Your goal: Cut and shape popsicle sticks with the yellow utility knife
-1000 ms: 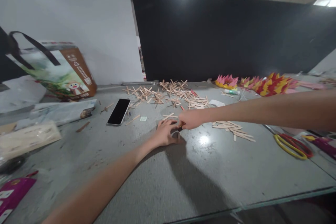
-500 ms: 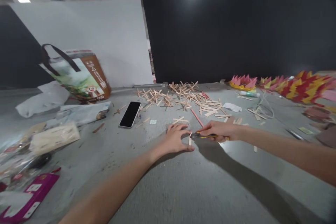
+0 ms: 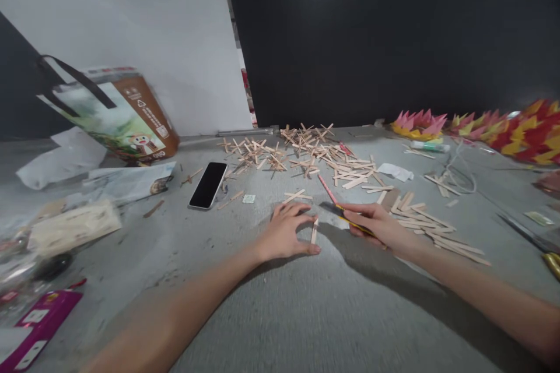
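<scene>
My left hand (image 3: 286, 232) rests flat on the grey table (image 3: 280, 315), its fingers pressing on a small wooden stick (image 3: 314, 231) that lies in front of them. My right hand (image 3: 373, 224) is closed around a yellow-and-black utility knife (image 3: 349, 218), whose tip points toward the stick from the right. A red pencil (image 3: 327, 188) lies just behind the two hands. Loose wooden sticks (image 3: 426, 227) are spread to the right of my right hand.
A heap of glued stick crosses (image 3: 301, 154) lies at the back. A black phone (image 3: 208, 185) is left of centre, a printed bag (image 3: 114, 119) behind it. Pink, red and yellow paper shapes (image 3: 494, 128) line the back right. Packets and a magenta box (image 3: 32, 332) crowd the left.
The view has shifted. My right hand drew back from the stick area and now grips the knife nearer my left hand; my left hand stays on the small stick.
</scene>
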The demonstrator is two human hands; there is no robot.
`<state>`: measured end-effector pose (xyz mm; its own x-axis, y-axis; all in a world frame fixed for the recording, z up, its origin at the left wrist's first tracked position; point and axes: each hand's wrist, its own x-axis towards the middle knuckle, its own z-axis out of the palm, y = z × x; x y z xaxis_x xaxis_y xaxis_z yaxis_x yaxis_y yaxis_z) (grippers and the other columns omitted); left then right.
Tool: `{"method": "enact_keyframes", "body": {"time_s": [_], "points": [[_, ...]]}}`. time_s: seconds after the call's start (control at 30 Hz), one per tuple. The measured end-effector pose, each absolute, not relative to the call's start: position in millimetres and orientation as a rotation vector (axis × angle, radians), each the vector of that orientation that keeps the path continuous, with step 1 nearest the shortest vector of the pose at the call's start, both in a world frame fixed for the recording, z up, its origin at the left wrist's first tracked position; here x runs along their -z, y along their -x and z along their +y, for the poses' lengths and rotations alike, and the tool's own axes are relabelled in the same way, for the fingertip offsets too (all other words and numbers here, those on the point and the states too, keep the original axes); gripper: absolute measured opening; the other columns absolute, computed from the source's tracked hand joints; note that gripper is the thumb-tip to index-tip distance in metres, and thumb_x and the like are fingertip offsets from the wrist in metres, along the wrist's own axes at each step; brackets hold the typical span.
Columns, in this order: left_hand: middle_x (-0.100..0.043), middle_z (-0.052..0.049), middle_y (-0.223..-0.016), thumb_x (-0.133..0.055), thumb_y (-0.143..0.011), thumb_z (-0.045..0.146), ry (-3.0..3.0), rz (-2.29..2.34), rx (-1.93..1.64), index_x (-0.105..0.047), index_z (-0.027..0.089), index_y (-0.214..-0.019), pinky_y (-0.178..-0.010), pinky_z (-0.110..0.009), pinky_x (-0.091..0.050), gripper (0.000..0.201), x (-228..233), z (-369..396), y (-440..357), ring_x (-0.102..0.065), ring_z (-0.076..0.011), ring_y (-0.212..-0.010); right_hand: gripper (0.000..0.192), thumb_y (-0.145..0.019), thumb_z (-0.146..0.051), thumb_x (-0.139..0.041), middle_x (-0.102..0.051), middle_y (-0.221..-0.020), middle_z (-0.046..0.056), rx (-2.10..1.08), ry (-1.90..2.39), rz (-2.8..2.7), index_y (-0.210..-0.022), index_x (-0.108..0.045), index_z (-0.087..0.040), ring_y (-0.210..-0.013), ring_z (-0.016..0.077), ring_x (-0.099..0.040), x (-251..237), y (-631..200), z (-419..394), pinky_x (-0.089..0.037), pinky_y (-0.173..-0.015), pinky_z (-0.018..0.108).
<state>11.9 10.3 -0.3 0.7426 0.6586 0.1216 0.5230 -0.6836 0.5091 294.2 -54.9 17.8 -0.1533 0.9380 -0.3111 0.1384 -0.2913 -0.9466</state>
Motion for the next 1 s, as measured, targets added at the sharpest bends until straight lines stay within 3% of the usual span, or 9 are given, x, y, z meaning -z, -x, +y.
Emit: {"method": "enact_keyframes", "body": {"time_s": [0.13,0.27,0.33,0.7,0.8,1.0], "points": [[-0.057,-0.01,-0.157,-0.086,-0.071,0.07,-2.459,0.893,-0.427,-0.074,0.031,-0.129,-0.127,-0.06,-0.019,0.07,2,11,-12,-0.044,-0.0381,-0.15,0.07,-0.098,-0.063,-0.065,-0.05,-0.06,-0.004,-1.17,1.41,-1.314,-0.15,-0.062,-0.017,-0.046,0.0081,-0.037,-5,-299,-59,-0.026,-0.041,0.019],[-0.069,-0.006,-0.142,-0.087,-0.084,0.04,-2.355,0.92,-0.529,-0.079,0.026,-0.096,-0.124,-0.058,-0.025,0.019,7,14,-11,-0.053,-0.0322,-0.142,0.069,-0.099,-0.062,-0.062,-0.053,-0.061,-0.002,-1.138,1.442,-1.368,-0.149,-0.064,-0.016,-0.048,0.0098,-0.039,8,-300,-62,-0.027,-0.042,0.021],[-0.072,-0.005,-0.134,-0.081,-0.089,0.028,-2.326,0.914,-0.578,-0.078,0.025,-0.089,-0.122,-0.056,-0.028,0.005,9,16,-11,-0.056,-0.0294,-0.139,0.069,-0.098,-0.063,-0.061,-0.055,-0.063,-0.001,-1.134,1.455,-1.372,-0.148,-0.065,-0.016,-0.048,0.0098,-0.04,9,-299,-64,-0.028,-0.042,0.021],[-0.075,-0.003,-0.126,-0.076,-0.095,0.026,-2.388,0.825,-0.604,-0.078,0.026,-0.086,-0.119,-0.054,-0.033,0.009,13,19,-12,-0.057,-0.028,-0.135,0.069,-0.098,-0.063,-0.062,-0.056,-0.066,-0.001,-1.134,1.47,-1.428,-0.146,-0.066,-0.014,-0.05,0.01,-0.04,3,-295,-66,-0.028,-0.044,0.022],[-0.076,-0.004,-0.121,-0.077,-0.094,0.028,-2.363,0.873,-0.656,-0.077,0.025,-0.092,-0.113,-0.051,-0.041,0.004,11,18,-12,-0.063,-0.0268,-0.125,0.069,-0.096,-0.064,-0.062,-0.056,-0.066,0.0,-1.116,1.476,-1.436,-0.144,-0.068,-0.014,-0.051,0.0106,-0.04,1,-294,-65,-0.029,-0.045,0.022],[-0.077,-0.005,-0.103,-0.067,-0.101,0.035,-2.519,1.005,-0.936,-0.074,0.021,-0.083,-0.1,-0.043,-0.052,0.024,12,6,-13,-0.067,-0.024,-0.105,0.068,-0.096,-0.064,-0.061,-0.055,-0.065,-0.001,-1.095,1.487,-1.477,-0.142,-0.07,-0.014,-0.051,0.0105,-0.039,-1,-292,-65,-0.029,-0.044,0.022]]}}
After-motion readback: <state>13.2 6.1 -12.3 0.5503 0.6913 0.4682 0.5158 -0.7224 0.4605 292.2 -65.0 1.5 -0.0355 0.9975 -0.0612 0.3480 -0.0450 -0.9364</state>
